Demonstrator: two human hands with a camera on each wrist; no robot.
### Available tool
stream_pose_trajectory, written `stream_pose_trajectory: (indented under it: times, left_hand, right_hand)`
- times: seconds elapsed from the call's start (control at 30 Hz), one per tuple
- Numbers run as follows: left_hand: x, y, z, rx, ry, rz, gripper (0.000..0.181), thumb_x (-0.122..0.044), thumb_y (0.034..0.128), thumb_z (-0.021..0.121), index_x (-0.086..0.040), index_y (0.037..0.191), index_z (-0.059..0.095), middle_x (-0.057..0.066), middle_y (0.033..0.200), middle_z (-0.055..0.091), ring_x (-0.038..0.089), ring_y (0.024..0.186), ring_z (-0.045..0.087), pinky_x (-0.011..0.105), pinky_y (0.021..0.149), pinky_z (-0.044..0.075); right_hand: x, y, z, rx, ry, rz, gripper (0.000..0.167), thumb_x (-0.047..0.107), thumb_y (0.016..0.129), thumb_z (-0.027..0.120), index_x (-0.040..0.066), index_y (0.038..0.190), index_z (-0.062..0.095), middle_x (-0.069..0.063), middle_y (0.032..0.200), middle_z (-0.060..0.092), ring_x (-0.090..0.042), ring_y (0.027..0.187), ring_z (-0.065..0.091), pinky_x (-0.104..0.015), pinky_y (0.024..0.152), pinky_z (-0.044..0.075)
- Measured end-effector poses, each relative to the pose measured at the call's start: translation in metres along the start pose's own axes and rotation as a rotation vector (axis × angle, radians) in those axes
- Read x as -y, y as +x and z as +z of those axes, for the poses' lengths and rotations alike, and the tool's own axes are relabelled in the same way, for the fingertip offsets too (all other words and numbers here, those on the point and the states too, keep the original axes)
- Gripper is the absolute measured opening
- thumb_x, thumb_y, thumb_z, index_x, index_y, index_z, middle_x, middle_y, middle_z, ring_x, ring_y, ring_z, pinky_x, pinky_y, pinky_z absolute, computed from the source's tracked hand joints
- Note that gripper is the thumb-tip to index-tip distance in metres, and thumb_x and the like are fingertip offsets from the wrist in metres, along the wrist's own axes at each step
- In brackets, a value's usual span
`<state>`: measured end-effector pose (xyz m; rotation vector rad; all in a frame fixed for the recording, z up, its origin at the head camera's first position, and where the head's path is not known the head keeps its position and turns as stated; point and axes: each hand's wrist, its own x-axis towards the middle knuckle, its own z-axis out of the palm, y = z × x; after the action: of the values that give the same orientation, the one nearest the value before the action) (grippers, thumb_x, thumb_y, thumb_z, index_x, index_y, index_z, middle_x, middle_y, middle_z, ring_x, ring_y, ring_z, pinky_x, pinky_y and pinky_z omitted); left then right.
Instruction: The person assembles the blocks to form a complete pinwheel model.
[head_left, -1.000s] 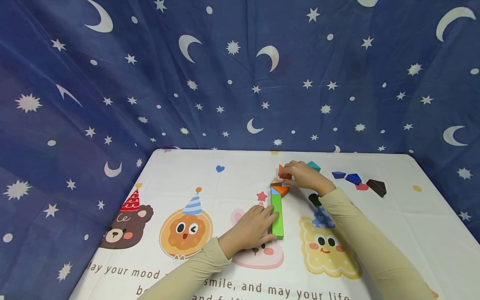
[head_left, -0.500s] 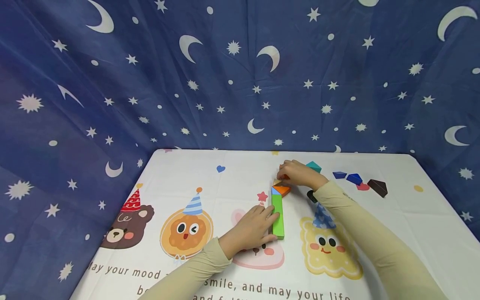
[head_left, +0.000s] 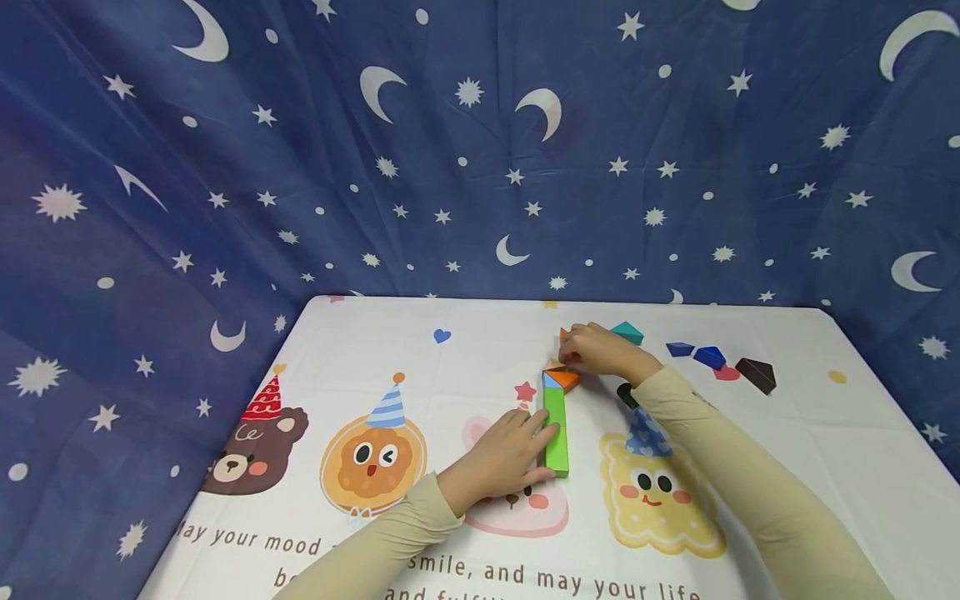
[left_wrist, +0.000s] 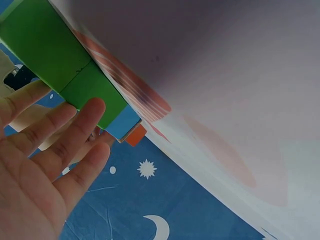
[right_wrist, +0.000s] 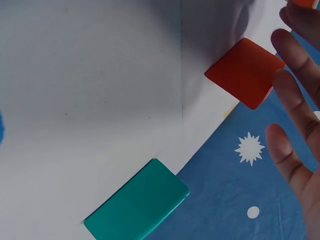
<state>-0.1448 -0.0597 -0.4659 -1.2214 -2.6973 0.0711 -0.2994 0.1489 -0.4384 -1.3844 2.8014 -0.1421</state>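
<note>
On the white tablecloth, my left hand [head_left: 504, 457] touches the side of a row of green blocks [head_left: 555, 429] with spread, fairly straight fingers. In the left wrist view, two green blocks [left_wrist: 60, 55] join end to end, with a blue piece [left_wrist: 122, 122] beyond them. At the row's far end lie a light-blue triangle [head_left: 551, 381], an orange triangular block [head_left: 564, 380] and a plain wooden piece [head_left: 553, 364]. My right hand [head_left: 600, 350] reaches over these, its fingertips at the wooden piece. Its fingers look loosely extended beside a red-orange block [right_wrist: 245, 72]; the thumb is hidden.
A teal block [head_left: 627, 333] lies just behind my right hand. Farther right are two dark-blue blocks [head_left: 708, 357] and a dark-brown block [head_left: 756, 375]. Blue star-patterned cloth [head_left: 480, 167] hangs along the table's back edge.
My right hand has lowered over the far end of the row, and its fingertips have shifted toward the wooden piece. The left hand stays at the green blocks.
</note>
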Motion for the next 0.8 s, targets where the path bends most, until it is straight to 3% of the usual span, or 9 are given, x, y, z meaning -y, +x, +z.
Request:
stream_pose_trajectory:
  times: [0.23,0.57,0.8]
  left_hand:
    - [0.0001,0.0003,-0.0018,0.024,0.003,-0.005,0.059,-0.055,0.0896,0.05,-0.015,0.133,0.045,0.005,0.132,0.049,0.02,0.109,0.052,0.033,0.103,0.039]
    - [0.0002,0.0004,-0.0007,0.033,-0.001,-0.009,0.06,-0.055,0.09,0.049,-0.015,0.134,0.044,0.006,0.134,0.048,0.02,0.112,0.052,0.033,0.104,0.038]
    - [-0.0003,0.0003,0.0,0.022,0.0,-0.005,0.06,-0.055,0.0898,0.05,-0.015,0.134,0.045,0.005,0.134,0.048,0.02,0.111,0.052,0.033,0.104,0.039]
  right_hand:
    - [0.003,-0.0045,-0.0013,0.04,0.028,0.018,0.012,0.006,0.082,0.069,0.016,0.086,0.073,0.002,0.08,0.07,-0.014,0.078,0.053,-0.03,0.07,0.041]
    - [0.007,-0.0029,-0.0037,-0.02,0.077,0.03,0.021,0.008,0.085,0.066,0.015,0.104,0.071,-0.002,0.087,0.068,-0.016,0.077,0.054,-0.036,0.075,0.046]
    - [0.0092,-0.0025,-0.0042,0.012,0.074,0.033,0.018,0.009,0.087,0.064,0.017,0.101,0.072,-0.001,0.082,0.064,-0.013,0.072,0.051,-0.032,0.072,0.045]
